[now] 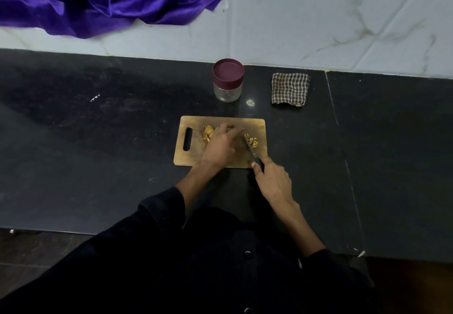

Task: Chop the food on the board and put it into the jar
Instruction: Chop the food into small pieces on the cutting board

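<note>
Broadly, counter: a black stone countertop (98, 142) runs across the view, backed by a pale marble-patterned wall (343, 19).
Cloth: a shiny purple satin cloth (98, 0) is bunched against the wall at the upper left.
Person: a dark buttoned garment with long sleeves (220, 264) fills the lower part of the view, with both forearms reaching forward.
Board: a rectangular wooden chopping board (191, 156) with a slot handle at its left end lies on the counter just ahead of the person.
Left hand: the left hand (220, 144) rests on the middle of the board, fingers extended and pressed down on the yellowish food; what lies under them is hidden.
Right hand: the right hand (272, 179) grips the dark handle of a small kitchen knife (252, 152), its blade angled onto the board beside the left fingertips.
Jar: a clear glass jar with a maroon lid (228, 79) stands behind the board, lid on.
Rag: a folded brown-and-white checked rag (289, 89) lies to the right of the jar, apart from it.
Food: uncut pieces (208, 132) sit left of the fingers, chopped bits (253, 140) right of the blade.
</note>
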The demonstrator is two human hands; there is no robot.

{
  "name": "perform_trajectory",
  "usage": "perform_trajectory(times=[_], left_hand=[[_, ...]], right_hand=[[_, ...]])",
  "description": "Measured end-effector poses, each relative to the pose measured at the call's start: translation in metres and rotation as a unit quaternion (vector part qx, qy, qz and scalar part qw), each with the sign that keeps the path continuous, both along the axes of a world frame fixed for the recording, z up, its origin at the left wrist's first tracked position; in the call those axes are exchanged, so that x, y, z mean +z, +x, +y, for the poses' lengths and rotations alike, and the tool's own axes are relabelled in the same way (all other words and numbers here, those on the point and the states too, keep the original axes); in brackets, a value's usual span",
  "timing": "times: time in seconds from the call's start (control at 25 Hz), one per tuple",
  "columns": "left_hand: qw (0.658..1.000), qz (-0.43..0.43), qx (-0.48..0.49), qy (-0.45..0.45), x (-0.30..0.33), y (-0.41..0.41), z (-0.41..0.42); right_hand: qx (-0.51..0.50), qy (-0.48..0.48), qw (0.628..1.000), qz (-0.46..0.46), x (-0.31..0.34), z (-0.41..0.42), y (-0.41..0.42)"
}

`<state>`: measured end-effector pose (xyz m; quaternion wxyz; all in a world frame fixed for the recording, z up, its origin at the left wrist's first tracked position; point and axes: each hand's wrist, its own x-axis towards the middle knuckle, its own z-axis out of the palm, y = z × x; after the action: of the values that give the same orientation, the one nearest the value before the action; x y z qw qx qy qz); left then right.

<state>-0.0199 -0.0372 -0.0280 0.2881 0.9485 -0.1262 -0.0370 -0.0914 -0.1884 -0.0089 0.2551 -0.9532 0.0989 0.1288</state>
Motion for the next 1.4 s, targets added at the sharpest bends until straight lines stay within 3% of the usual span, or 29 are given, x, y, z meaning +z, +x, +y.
perform_trajectory(times=[0.2,0.32,0.4,0.6,0.72,1.0,1.24,1.4], left_hand=[[0.961,-0.026,0.205,-0.183,-0.003,-0.019,0.047],[0.937,0.013,0.28,-0.209,-0.004,-0.025,0.068],[0.941,0.027,0.274,-0.194,-0.008,-0.024,0.07],[0.982,0.018,0.158,-0.102,-0.018,-0.024,0.043],[0.986,0.015,0.162,-0.036,-0.025,-0.024,0.036],[0.99,-0.024,0.136,-0.037,-0.026,-0.028,0.028],[0.979,0.035,0.16,-0.12,-0.017,-0.01,0.007],[0.976,0.067,0.179,-0.103,-0.018,-0.004,0.004]], right_hand=[[0.015,0.083,0.996,0.008,-0.008,0.008,0.018],[0.021,0.092,0.995,0.027,-0.012,0.013,0.031],[0.025,0.085,0.995,0.04,-0.016,0.015,0.036],[0.024,0.085,0.995,0.05,-0.024,0.014,0.042],[0.022,0.086,0.995,0.045,-0.028,0.014,0.042],[0.02,0.085,0.996,0.034,-0.031,0.014,0.043],[0.021,0.092,0.995,0.035,-0.032,0.012,0.043],[0.02,0.094,0.995,0.033,-0.032,0.011,0.043]])
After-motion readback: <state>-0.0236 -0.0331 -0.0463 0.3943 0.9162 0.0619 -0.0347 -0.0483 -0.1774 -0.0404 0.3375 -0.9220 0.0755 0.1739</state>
